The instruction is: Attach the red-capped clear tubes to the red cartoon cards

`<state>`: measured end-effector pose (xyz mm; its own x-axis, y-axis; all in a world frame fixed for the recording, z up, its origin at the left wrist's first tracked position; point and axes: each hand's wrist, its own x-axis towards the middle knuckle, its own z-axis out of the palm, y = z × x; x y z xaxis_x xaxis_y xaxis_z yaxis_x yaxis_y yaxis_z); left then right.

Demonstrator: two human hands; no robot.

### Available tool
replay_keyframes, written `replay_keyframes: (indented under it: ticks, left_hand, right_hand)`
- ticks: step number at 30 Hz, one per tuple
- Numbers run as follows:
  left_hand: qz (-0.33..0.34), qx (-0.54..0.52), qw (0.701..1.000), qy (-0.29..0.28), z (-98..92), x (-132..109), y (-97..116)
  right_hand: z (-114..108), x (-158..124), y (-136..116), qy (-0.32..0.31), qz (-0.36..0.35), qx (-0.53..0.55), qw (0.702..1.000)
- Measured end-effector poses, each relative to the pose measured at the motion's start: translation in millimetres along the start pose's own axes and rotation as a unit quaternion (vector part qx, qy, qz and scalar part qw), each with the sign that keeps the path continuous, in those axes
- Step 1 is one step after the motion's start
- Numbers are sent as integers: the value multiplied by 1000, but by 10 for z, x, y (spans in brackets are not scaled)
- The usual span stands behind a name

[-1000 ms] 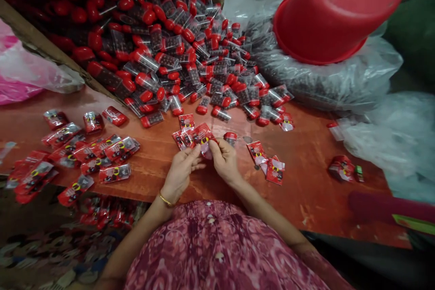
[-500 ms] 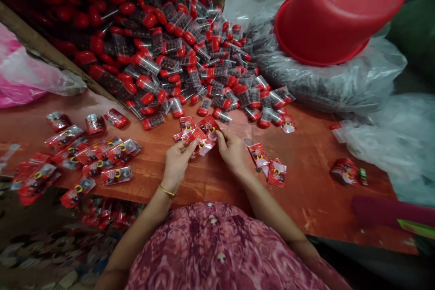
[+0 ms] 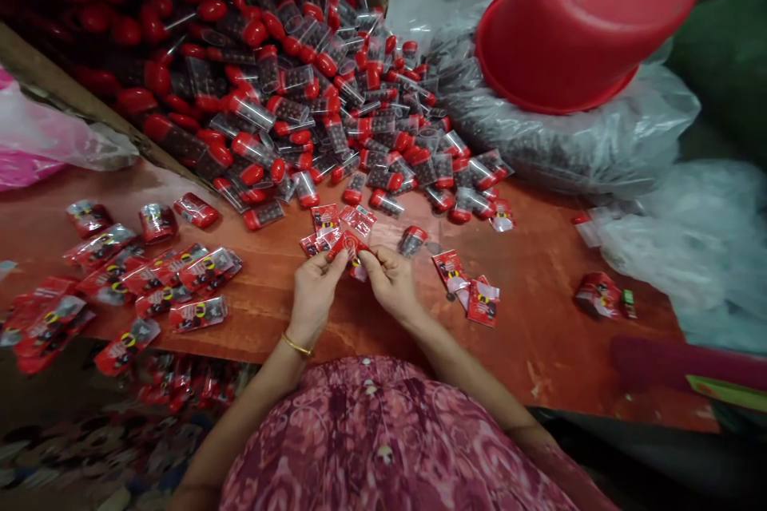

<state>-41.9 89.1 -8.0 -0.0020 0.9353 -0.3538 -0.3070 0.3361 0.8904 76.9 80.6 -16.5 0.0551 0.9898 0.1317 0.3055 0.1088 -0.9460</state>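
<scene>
Between my two hands is a small flat red printed packet [image 3: 348, 243], with a pale circular pattern on the side facing me. My left hand [image 3: 316, 287] pinches its left edge between thumb and fingers. My right hand [image 3: 392, 281] grips the right edge in the same way, fingertips partly hidden behind it. Just beyond lie more flat printed packets [image 3: 324, 217] in a small loose pile on the table. A clear tube with a red cap [image 3: 413, 240] lies close to my right hand. Farther right are a few flat packets with whitish flaps [image 3: 482, 302].
A large heap of red-capped clear tubes [image 3: 341, 128] spills from a cardboard box [image 3: 72, 92]. Filled red packs [image 3: 197, 313] lie at left on the orange table [image 3: 383, 351]. An upturned red bucket [image 3: 569, 32] rests on a filled plastic bag [image 3: 575, 144]. Clear plastic [image 3: 647, 247] lies at right.
My right hand has moved left, closer to my left hand. One red packet that was at my fingers now lies on the small pile. A capped tube beside my right hand has come into view.
</scene>
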Motion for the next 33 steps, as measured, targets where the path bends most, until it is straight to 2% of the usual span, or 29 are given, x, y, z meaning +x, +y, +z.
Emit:
replay_keyframes:
  ticks: [4, 6, 10, 12, 14, 17, 19, 22, 25, 27, 29, 31, 33]
  left_hand:
    - [-113, -64, 991, -37, 56, -82, 66]
    - [-143, -82, 986, -37, 78, -104, 97]
    - [-145, -100, 984, -2, 103, -85, 125]
    - [-133, -100, 986, 22, 99, -57, 134]
    - [-133, -101, 985, 37, 83, -32, 147]
    - [-148, -112, 982, 43, 60, -16, 163]
    - [-154, -126, 979, 40, 57, -18, 166]
    - [-158, -143, 976, 39, 72, -27, 161]
    - [-157, -147, 976, 41, 82, -35, 161]
    - [-152, -141, 977, 46, 81, -40, 169]
    - [-139, -125, 981, 49, 79, -45, 179]
    - [-123, -104, 986, 40, 80, -50, 182]
    - [-106, -84, 990, 26, 87, -54, 169]
  right_hand:
    - [-10, 8, 14, 32, -54, -77, 995]
    - [-10, 6, 24, 41, -68, -111, 991]
    - [-47, 20, -1, 17, -80, -149, 985]
    - [-139, 55, -8, 13, -56, -186, 981]
    - [-282, 103, 32, 40, 9, -271, 962]
    - [-495, 142, 193, 110, 118, -413, 896]
    - [-574, 124, 321, 132, 116, -461, 870]
    - [-588, 55, 441, 117, 90, -488, 860]
    - [-572, -16, 439, 71, 86, -452, 885]
    - [-584, -67, 384, 49, 74, -349, 933]
    - [-610, -129, 288, 28, 58, -200, 978]
    - [-630, -195, 158, -1, 48, -80, 996]
    - [-626, -243, 14, -29, 53, -21, 998]
